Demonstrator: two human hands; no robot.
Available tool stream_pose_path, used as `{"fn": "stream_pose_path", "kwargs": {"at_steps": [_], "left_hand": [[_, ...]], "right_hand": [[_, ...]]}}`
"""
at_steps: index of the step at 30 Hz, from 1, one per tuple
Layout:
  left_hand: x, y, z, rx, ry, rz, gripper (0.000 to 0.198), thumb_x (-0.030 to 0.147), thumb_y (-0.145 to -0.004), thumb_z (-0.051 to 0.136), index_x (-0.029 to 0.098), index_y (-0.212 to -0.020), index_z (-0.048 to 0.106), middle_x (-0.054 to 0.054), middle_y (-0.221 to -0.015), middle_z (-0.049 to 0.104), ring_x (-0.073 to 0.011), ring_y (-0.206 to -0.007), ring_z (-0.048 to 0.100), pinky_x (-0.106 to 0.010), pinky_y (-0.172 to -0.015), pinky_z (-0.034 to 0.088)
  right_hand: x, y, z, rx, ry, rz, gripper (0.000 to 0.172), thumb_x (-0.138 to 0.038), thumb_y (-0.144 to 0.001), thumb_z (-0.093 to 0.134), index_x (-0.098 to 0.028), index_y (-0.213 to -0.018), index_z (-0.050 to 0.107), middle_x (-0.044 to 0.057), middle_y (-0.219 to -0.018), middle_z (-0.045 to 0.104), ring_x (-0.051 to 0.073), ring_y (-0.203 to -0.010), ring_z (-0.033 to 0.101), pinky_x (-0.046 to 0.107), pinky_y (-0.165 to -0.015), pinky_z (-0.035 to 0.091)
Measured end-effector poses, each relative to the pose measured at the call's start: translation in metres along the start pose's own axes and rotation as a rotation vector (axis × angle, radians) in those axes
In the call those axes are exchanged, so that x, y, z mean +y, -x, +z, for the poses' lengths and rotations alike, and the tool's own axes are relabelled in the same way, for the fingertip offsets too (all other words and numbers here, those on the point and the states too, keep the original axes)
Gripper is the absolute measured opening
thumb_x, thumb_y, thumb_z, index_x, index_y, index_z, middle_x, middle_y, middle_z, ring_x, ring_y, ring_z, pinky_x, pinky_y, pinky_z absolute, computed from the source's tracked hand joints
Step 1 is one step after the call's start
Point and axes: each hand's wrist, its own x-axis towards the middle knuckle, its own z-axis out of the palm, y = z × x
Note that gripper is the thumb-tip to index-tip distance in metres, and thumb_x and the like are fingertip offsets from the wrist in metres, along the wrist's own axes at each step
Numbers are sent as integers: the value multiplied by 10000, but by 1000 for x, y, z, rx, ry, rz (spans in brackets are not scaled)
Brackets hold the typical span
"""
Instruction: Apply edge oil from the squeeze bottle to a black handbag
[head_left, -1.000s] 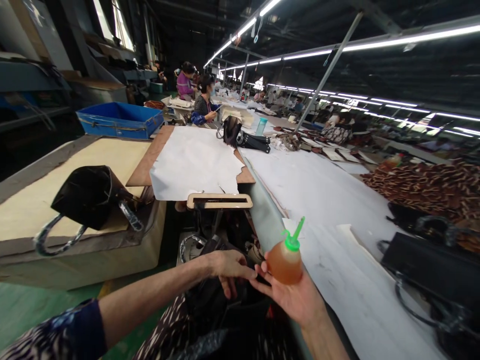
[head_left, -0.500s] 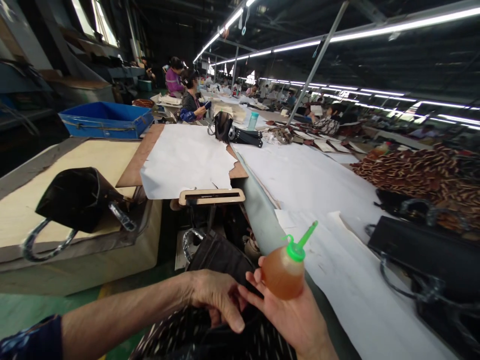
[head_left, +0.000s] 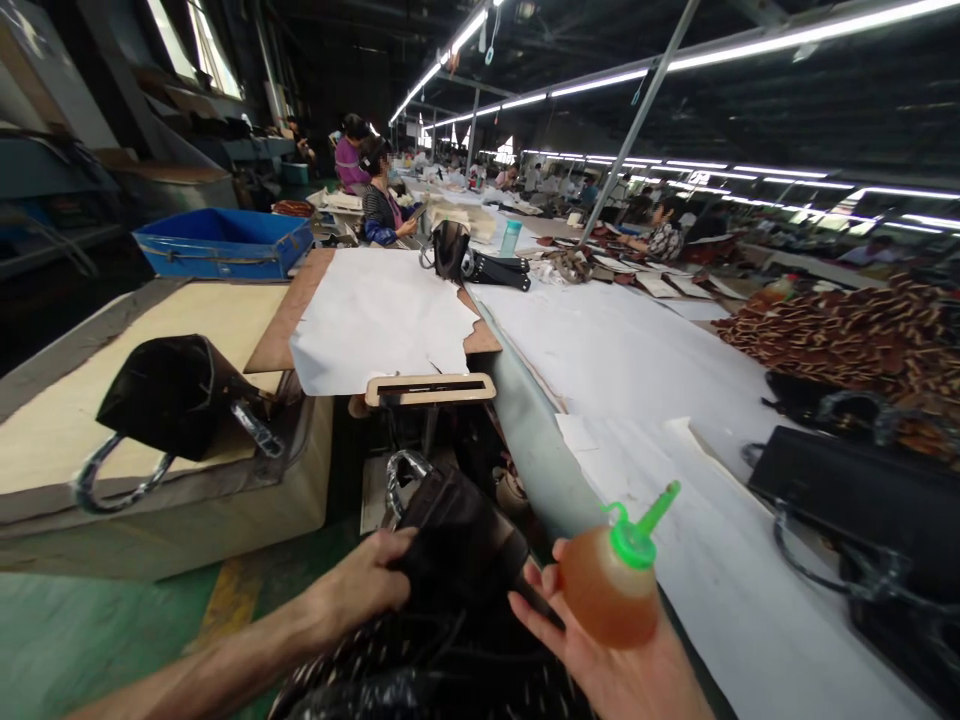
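A black handbag lies across my lap, its plastic-wrapped handle at the far side. Its left edge is pinched by my left hand, thumb on top. In my right hand rests a round squeeze bottle of amber liquid, its green nozzle tilted up to the right. The fingertips of that hand touch or lie close beside the bag's right edge. The lower part of the bag blends into the dark, light-flecked clothing below.
Another black bag lies on the padded table at left, before a blue bin. White paper covers the right bench, which holds a black bag and stacked brown pieces. A wooden slotted frame stands ahead. Co-workers sit beyond.
My left hand has moved left from above the lap and now grips the bag's edge. The bag shows more fully. My right hand with the bottle has shifted right and down.
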Motion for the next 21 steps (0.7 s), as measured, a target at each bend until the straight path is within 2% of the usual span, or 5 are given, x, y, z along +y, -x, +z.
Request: {"fn": "stream_pose_path", "kwargs": {"at_steps": [5,11,16,19,21], "left_hand": [[-24,27,-17,355,668,42,136,156,-449,482,182,-485,353,56,-490,284,-73,-471,246,-203,-468,309],[-22,20,-12,379,808,5,211,157,-494,557,186,-684,469,51,-596,402,-75,-507,364,-192,-505,345],[7,24,-17,284,365,89,427,467,-722,542,219,-1062,473,0,-848,578,-168,-755,543,-254,-660,434],[27,21,-23,143,-253,75,653,498,-585,692,208,-1137,496,6,-823,616,-185,-746,558,-238,-637,415],[38,12,-30,66,-585,28,618,527,-484,744,194,-985,603,2,-758,624,-202,-700,563,-242,-582,393]], "right_hand": [[1,2,-2,35,-44,75,294,-406,-706,732,-204,-919,713,68,-981,684,289,-1037,556,581,-1038,239],[1,-2,0,35,-15,143,370,-479,-705,714,-179,-922,716,92,-950,686,286,-1061,547,540,-1049,255],[5,-7,5,10,-25,182,412,-541,-660,723,-197,-887,723,68,-920,698,274,-1010,578,542,-1049,257],[11,-9,17,-39,-6,216,329,-453,-710,714,-199,-919,718,73,-948,697,259,-1043,565,529,-1058,235],[14,-10,26,-85,17,252,323,-443,-710,716,-203,-926,718,81,-943,699,257,-1057,560,515,-1056,237]]}}
